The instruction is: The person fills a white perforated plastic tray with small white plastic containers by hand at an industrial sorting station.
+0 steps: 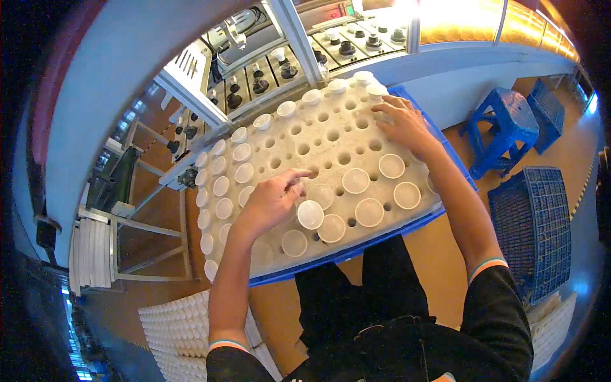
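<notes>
Over the near part of a pale board with round holes [334,143], my left hand [272,202] has its index finger stretched out and the other fingers curled. A small white round cup [310,214] sits off the hole pattern beside those curled fingers, overlapping its neighbours, and appears held by them; the grip itself is hidden. Toward the far right corner, my right hand [404,124] reaches with fingers apart, its fingertips at the edge of another white cup [376,90]. Similar cups [369,212] stand in holes along the board's left, far and near sides.
Behind the board is a framed machine [226,118] with dark round fittings. A blue stool [506,121] and a blue mesh crate [531,232] stand at right. White moulded trays [175,331] lie at lower left. A blue edge [382,228] borders the board.
</notes>
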### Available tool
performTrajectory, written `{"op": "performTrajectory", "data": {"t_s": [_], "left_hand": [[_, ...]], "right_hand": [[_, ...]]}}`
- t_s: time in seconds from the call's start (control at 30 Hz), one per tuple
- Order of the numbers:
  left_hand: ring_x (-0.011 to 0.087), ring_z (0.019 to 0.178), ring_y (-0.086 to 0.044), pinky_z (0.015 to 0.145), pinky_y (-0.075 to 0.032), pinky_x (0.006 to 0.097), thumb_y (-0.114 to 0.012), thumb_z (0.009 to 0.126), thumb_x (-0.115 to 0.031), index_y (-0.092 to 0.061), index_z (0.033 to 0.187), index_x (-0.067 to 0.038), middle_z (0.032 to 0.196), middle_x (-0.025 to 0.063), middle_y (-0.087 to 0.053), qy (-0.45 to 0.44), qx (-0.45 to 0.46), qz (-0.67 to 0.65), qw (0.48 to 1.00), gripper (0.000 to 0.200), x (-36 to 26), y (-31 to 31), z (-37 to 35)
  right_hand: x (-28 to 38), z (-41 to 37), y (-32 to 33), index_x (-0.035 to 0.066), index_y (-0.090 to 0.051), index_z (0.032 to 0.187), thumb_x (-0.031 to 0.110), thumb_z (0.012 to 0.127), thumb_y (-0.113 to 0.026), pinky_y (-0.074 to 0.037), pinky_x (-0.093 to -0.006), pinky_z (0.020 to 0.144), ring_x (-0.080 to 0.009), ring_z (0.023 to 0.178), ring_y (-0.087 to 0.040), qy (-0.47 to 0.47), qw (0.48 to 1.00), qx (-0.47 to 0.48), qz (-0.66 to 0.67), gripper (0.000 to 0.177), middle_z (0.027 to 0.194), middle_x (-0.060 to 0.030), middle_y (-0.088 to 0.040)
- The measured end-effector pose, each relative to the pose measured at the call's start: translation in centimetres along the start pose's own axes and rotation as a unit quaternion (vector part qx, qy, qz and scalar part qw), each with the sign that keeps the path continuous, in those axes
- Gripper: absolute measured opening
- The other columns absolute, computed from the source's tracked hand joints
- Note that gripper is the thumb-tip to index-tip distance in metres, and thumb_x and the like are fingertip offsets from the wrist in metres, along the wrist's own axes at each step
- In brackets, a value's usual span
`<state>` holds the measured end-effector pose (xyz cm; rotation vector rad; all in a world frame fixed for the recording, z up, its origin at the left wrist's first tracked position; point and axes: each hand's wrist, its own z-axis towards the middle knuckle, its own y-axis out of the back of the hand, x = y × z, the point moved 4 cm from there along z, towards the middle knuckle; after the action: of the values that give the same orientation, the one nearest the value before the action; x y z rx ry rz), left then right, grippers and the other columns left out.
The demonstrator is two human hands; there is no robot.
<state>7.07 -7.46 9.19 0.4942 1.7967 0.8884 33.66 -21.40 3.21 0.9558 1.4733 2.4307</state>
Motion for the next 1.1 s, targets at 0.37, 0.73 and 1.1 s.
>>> {"op": "performTrajectory", "data": {"t_s": [0.37,0.73,1.1], "left_hand": [[0.03,0.105,-0.056,0.096,-0.039,0.041,-0.075,0.07,-0.031,-0.058,0.122,-0.011,0.109,0.0129,-0.063,-0.137,-0.03,0.19,0.972,0.059,-1.5,-1.4,-3.6],[0.0315,0.106,-0.055,0.098,-0.039,0.041,-0.078,0.068,-0.03,-0.059,0.119,-0.01,0.115,0.0152,-0.06,-0.138,-0.053,0.158,0.976,0.058,-0.7,-1.6,-4.2],[0.0203,0.112,-0.053,0.099,-0.041,0.0355,-0.076,0.075,-0.02,-0.05,0.128,-0.008,0.12,0.0066,-0.056,-0.022,-0.173,-0.254,0.951,0.06,6.1,2.8,-6.0]], "right_hand": [[0.7,-0.1,0.6,0.022,-0.06,0.119,0.027,0.082,-0.06,-0.029,-0.0566,0.101,-0.0332,0.133,-0.031,-0.015,1.0,0.02,-0.001,0.037,0.14,-0.0091,-0.042],[4.8,0.1,2.4,0.014,-0.061,0.115,0.019,0.081,-0.064,-0.033,-0.0484,0.101,-0.0309,0.123,-0.044,0.129,0.982,-0.136,0.014,0.035,0.128,-0.0089,-0.052],[12.4,-2.4,-2.7,0.01,-0.06,0.114,0.022,0.084,-0.062,-0.04,-0.0425,0.097,-0.0294,0.112,-0.054,0.22,0.933,0.214,0.189,0.032,0.117,-0.0146,-0.058]]}}
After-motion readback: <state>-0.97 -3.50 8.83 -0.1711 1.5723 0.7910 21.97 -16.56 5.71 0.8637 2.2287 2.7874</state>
